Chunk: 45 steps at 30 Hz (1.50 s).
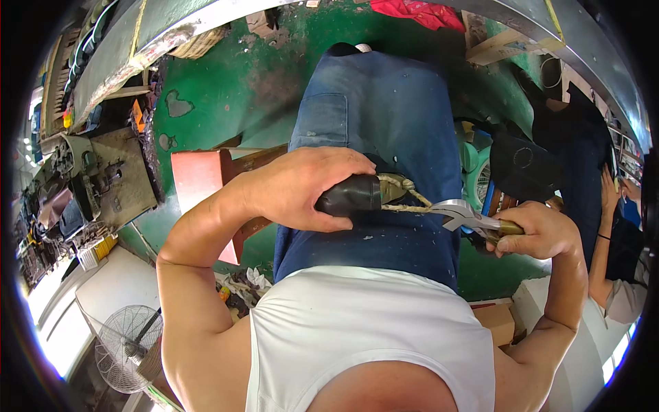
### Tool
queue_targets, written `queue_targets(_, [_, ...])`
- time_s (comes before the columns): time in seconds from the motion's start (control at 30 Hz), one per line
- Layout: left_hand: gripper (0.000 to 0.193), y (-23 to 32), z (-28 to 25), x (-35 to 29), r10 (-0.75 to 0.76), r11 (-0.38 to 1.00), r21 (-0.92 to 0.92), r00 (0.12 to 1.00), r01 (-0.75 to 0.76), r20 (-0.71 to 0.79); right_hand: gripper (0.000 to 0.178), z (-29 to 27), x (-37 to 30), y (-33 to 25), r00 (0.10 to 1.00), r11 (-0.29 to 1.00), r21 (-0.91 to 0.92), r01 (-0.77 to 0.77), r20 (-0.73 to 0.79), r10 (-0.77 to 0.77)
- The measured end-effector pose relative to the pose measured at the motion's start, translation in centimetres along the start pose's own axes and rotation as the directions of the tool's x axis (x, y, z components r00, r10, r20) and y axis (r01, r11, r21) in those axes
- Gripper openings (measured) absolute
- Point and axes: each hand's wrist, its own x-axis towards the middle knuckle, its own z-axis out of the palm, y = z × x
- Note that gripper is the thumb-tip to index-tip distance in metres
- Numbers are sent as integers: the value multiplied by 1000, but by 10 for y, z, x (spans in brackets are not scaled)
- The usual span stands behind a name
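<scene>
Here's the left hand, curled firmly around a black rounded leather-like piece, thumb on the near side and fingers over the far side. That piece sits above the person's lap, just in front of the white tank top, with blue denim spread out behind it. From its right end juts a loop of pale twisted cord, knotted near the top — and the cord runs right up to the pliers! The right hand has those pliers, its fingers closed round the brownish handles, the silver head pointing left toward the piece. Whether the jaws bite on the cord or merely touch it, I cannot tell from here.

Around the action, a green floor with grey worn patches. To the left stands a reddish bench-like block, and beyond it a cluttered desk with a machine on it. Lower left, a wire-caged fan; at the top, a crumpled red cloth. And over on the far right — a co-worker's hand, well apart from the pliers, a dark band round the forearm below it. Lower right, a cardboard box completes the scene.
</scene>
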Motion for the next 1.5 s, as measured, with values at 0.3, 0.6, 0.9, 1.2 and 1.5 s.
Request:
queue_targets(0.3, [73, -5, 7, -19, 34, 999, -23, 998, -35, -56, 24, 5, -7, -3, 999, 997, 65, -40, -5, 40])
queue_targets(0.6, [61, -13, -10, -15, -406, 879, -328, 904, 345, -137, 33, 37, 5, -20, 756, 835, -544, -83, -580, -303])
queue_targets(0.9, [59, -2, -18, 12, -318, 934, -193, 946, 301, -62, 49, 6, 50, -73, 615, 70, -920, -386, -313, -723])
queue_targets(1.2, [59, -14, -25, -7, -220, 970, -132, 970, 206, -99, 28, -43, -5, -16, 733, 367, -876, -313, -469, -493])
queue_targets(1.5, [119, -54, -42, 24, 62, 847, -532, 993, 2, 103, 29, 36, 63, 54, 862, 848, 500, 176, -494, 112])
